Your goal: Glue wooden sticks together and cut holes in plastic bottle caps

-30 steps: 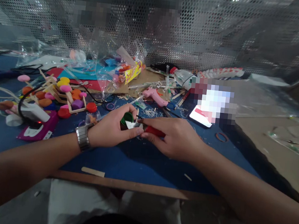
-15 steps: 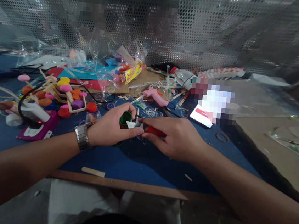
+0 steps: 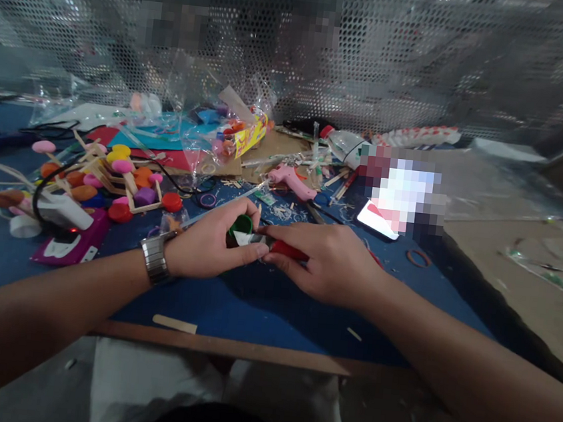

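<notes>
My left hand (image 3: 208, 240), with a metal-band watch (image 3: 154, 258) on its wrist, is closed around a small green plastic cap (image 3: 240, 225) whose hollow side shows. In my right hand (image 3: 324, 259) is a red-handled utility knife (image 3: 288, 249), gripped between fingers and thumb. Its pale blade points left and lies against or just over the cap's near rim; exact contact is hard to make out. My left thumb rests close beside the blade.
A pink glue gun (image 3: 292, 182) lies behind my hands. To the left are a craft-stick piece with coloured caps (image 3: 135, 189) and a purple power strip (image 3: 75, 236). A lit phone (image 3: 381, 218), a plastic bottle (image 3: 346, 147) and cardboard (image 3: 523, 256) are rightward. One craft stick (image 3: 174, 324) lies near the table edge.
My right hand and the knife have shifted slightly left and down against the cap. The cap has turned or moved a little in my left hand.
</notes>
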The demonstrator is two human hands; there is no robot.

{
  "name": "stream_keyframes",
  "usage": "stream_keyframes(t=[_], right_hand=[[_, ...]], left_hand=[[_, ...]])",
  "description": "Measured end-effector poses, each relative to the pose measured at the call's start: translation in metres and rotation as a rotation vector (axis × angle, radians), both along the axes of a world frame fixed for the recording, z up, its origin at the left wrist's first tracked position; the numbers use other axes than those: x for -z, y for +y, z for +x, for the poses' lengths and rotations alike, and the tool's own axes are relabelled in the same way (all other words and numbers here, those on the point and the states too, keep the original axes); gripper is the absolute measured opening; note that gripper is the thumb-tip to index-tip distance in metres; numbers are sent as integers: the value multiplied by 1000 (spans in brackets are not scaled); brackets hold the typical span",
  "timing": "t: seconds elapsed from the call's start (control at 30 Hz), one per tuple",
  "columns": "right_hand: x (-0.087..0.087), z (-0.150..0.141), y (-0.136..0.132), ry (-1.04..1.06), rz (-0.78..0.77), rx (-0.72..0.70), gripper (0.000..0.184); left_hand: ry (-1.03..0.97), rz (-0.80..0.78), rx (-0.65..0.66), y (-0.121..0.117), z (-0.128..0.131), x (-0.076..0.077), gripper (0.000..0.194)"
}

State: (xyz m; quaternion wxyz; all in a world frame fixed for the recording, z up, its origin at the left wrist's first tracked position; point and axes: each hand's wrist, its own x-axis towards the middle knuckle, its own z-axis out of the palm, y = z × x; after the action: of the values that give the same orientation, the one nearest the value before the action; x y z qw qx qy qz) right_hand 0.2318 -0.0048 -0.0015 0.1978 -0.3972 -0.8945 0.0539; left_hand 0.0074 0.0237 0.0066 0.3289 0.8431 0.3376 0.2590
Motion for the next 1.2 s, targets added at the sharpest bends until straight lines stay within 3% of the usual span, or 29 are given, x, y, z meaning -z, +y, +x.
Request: stream_keyframes(t=[0.4, 0.5, 0.67, 0.73, 0.83, 0.9, 0.97, 1.2], right_hand=[[-1, 3, 6, 65, -26, 5, 35], [-2, 5, 11, 115, -74, 2, 37], [-1, 6, 13, 279, -84, 75, 35], [-2, 4, 10, 419, -258, 91, 38], [-5, 0, 5, 707, -768, 37, 52], [-7, -2, 3, 832, -1016, -17, 58], [-8, -3, 2, 867, -1111, -60, 56], [-8, -3, 2, 787, -1182, -124, 53]], left_hand=[[-116, -17, -91, 2, -2, 1, 38], [-243, -190, -105, 4, -3, 4, 41], [-551, -605, -104, 7, 0, 7, 33], [-626, -671, -106, 7, 2, 6, 32], [-670, -678, -53, 6, 3, 6, 28], [-662, -661, -14, 5, 3, 6, 29], [-645, -654, 3, 4, 3, 6, 33], [-614, -780, 36, -3, 4, -2, 47]])
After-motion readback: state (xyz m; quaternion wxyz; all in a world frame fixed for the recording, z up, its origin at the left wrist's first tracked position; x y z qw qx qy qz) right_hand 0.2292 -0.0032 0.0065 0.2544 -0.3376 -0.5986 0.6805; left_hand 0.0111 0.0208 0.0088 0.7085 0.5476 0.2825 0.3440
